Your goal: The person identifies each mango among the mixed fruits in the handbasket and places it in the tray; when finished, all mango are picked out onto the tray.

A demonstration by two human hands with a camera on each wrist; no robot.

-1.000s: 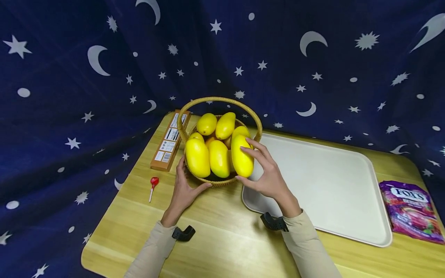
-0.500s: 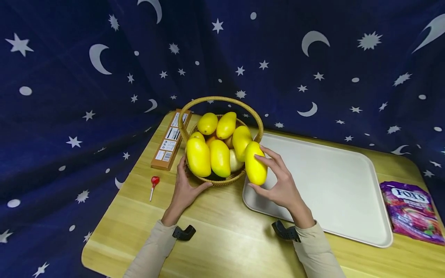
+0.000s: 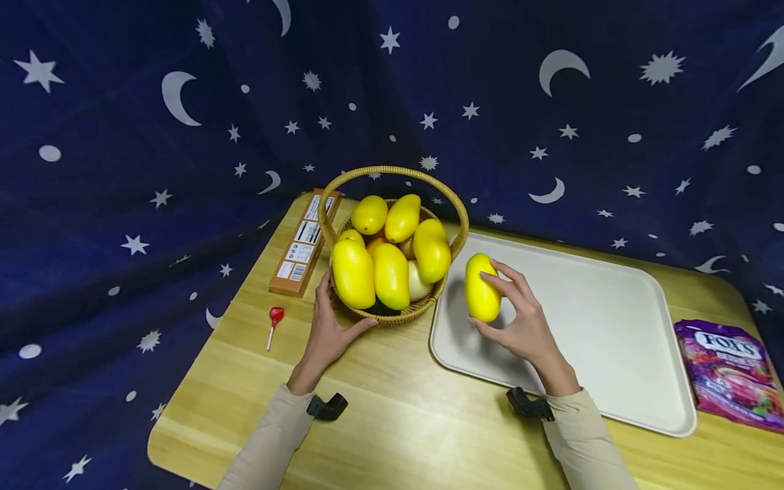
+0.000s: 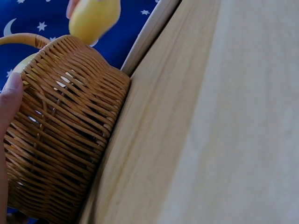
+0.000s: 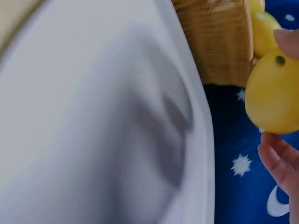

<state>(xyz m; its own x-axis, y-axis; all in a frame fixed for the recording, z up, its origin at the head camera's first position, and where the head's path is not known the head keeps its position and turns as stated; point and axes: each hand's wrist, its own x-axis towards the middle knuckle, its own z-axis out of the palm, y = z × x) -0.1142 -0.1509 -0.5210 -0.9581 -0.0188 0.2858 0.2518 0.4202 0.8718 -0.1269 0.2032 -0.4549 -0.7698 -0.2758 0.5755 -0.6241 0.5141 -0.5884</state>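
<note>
Mango [image 3: 482, 287] above tray [image 3: 591, 320], near edge

Head view from above, facing forward and down across the wooden table [image 3: 404, 388]; wrist views close, tilted.
Left faces the wicker basket [image 4: 67, 126]; right, blurred, seemingly looks across the white tray [image 5: 98, 116]; both share basket and held mango [image 5: 274, 95].

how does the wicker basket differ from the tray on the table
The wicker basket is round, deep and woven in tan brown; the tray is a shallow off-white rectangle with rounded corners. The basket has a tall arched handle; the tray shows none. The basket carries yellow mangoes and is held by the left hand; the tray lies below the right hand, which holds another mango. Both rest on the wooden table.
</note>
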